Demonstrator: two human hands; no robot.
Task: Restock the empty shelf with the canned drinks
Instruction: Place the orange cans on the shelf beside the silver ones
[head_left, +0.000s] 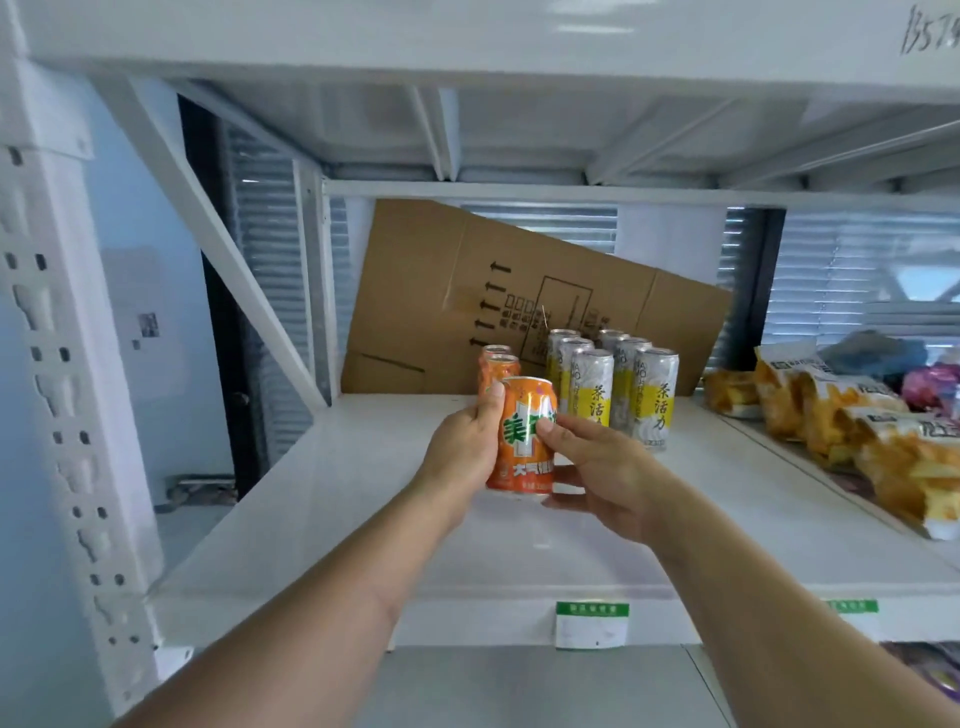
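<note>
Both Hands on an Orange Can at the White Shelf

Together, both bare forearms reached up and forward from the bottom corners toward the middle of the white shelf (363, 467). The left hand (462, 447) wrapped the orange can (524, 436) from its left side, thumb lying up the front near the rim, the other fingers hidden behind it. The right hand (602, 467) took the same can from the right, its index fingertip pressed on the printed label and its thumb curled under near the base; the remaining fingers could not be made out. The can stood upright, its bottom at or just above the shelf board; which of the two I could not tell.

Just behind it stood two more orange cans (498, 366), one behind the other, smooth and glossy with dull metal tops. Just right of these were two rows of tall slim cans (623, 384), silver and white with yellow bands. A flattened sheet of brown cardboard (467, 291) leaned tilted against the back of the shelf, printed with black arrows. Crinkled orange snack bags (841, 421) lay farther right. A green and white label (592, 623) hung on the flat front edge.
</note>
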